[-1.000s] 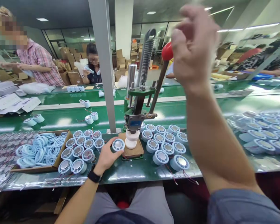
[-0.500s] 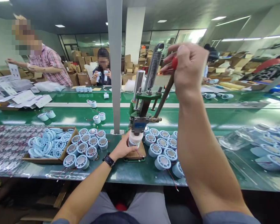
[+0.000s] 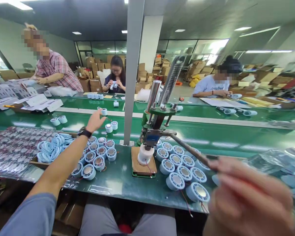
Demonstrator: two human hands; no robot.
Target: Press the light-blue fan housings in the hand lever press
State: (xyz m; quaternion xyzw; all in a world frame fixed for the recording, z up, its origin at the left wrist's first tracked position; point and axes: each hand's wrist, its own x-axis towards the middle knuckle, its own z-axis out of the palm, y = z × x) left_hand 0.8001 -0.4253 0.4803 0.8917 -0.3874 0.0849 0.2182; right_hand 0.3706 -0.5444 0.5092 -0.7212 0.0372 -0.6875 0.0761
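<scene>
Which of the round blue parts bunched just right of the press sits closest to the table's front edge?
It's the front-right part, just left of the blurred right hand in the picture; the other parts there sit farther back.

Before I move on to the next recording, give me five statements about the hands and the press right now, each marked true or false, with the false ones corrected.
1. The right hand is on the lever of the press. True.
2. Both hands are on the lever. False: the left hand is stretched over the green work surface.
3. A black band is worn behind the left hand. True.
4. The lever points straight up. False: it slopes down toward the right hand.
5. Round blue parts stand on both sides of the press. True.
</scene>
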